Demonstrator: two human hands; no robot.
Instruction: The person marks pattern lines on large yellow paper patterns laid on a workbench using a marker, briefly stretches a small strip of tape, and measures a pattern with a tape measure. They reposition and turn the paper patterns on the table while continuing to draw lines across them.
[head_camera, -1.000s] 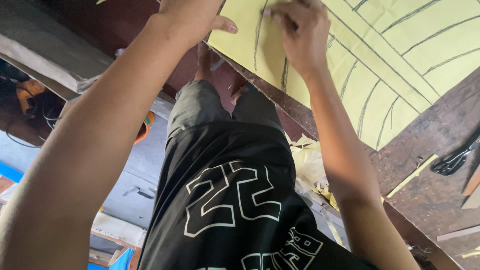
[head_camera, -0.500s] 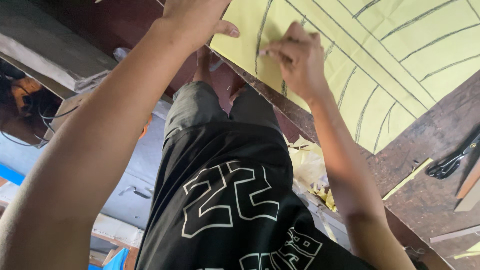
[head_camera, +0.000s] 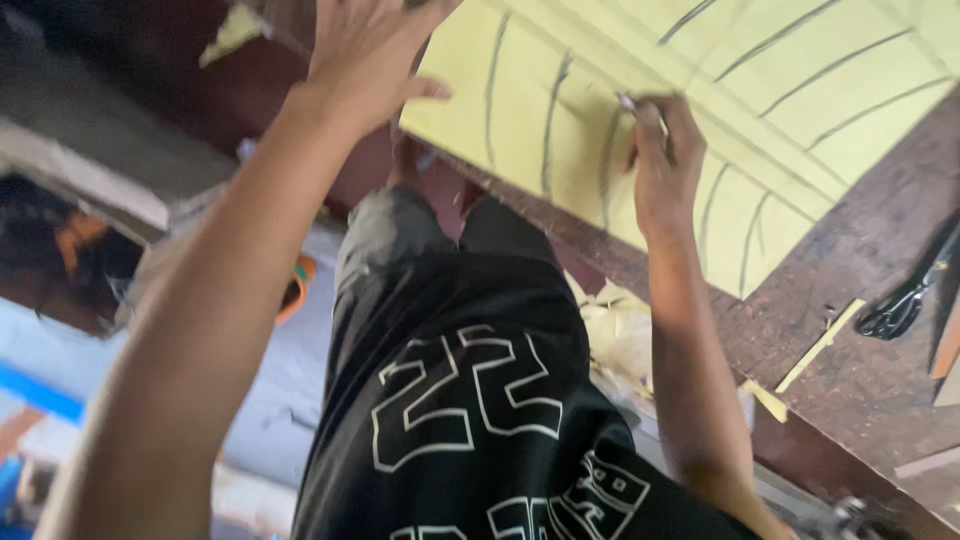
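**What our table carries**

We see a dark, worn wooden table. On it lie a large yellow sheet marked with dark lines, black scissors near the right edge, and thin yellow offcut strips.

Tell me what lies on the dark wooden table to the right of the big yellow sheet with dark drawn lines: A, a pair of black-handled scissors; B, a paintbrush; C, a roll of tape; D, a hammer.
A: a pair of black-handled scissors lies on the dark wooden table, right of the big yellow sheet.
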